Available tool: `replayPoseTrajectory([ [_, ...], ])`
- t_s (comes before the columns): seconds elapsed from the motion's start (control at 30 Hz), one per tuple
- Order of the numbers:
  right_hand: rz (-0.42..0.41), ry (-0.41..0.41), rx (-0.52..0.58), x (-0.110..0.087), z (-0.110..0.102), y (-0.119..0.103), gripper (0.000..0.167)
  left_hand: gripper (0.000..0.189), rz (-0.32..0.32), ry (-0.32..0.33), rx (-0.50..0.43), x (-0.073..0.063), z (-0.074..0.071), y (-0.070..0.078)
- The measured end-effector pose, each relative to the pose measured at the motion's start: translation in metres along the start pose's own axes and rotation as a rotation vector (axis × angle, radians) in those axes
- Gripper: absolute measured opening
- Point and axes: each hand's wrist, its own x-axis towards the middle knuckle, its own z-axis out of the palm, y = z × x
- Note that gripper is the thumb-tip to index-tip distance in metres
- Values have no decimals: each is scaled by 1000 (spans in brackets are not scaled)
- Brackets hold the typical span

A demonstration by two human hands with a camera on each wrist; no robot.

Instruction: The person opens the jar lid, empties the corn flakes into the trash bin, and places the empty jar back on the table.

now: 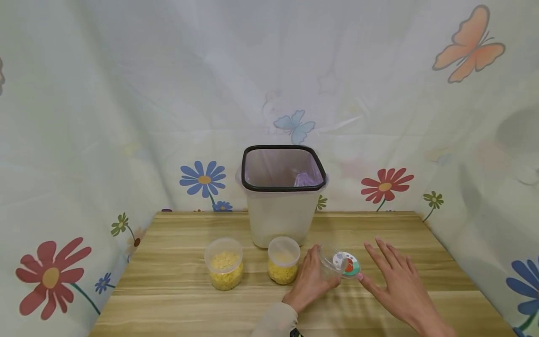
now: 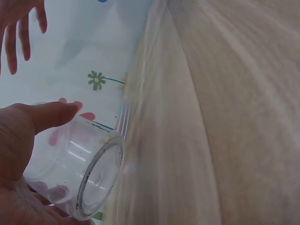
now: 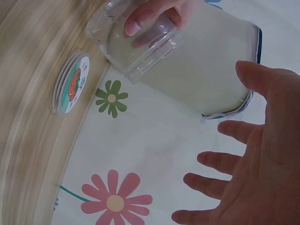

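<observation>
My left hand [image 1: 310, 282] grips a clear plastic jar [image 2: 77, 161], which is tilted and has nothing visible inside. In the head view this jar partly covers a small stack of clear lids [image 1: 353, 267]; the top one bears a green and white label with a red picture, also plain in the right wrist view. My right hand [image 1: 397, 288] hovers to the right of the lids with fingers spread, holding nothing. Left of my left hand stands a lidless-looking jar [image 1: 284, 274] of yellow bits. A second, wider jar [image 1: 226, 278] of the same bits is farther left.
A pale waste bin [image 1: 280, 220] with a black rim and a purple liner stands behind the jars. Wood-grain table [image 1: 177, 262] lies under everything. A flower-printed curtain [image 1: 168, 117] encloses the back and sides.
</observation>
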Motion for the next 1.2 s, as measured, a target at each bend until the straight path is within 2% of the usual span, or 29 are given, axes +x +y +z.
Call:
replayPoseTrajectory([
  [0.2, -9, 11, 11, -1, 3, 2, 77, 96, -25, -25, -8, 0, 3, -1],
  [0.47, 20, -42, 17, -1, 3, 2, 77, 100, -44, -48, 17, -1, 4, -4],
  [0.93, 16, -45, 19, -2, 6, 2, 74, 106, -98, -110, 15, -1, 3, -7],
  [1.2, 15, -49, 7, -3, 8, 5, 76, 109, -121, -111, 34, 3, 8, -9],
])
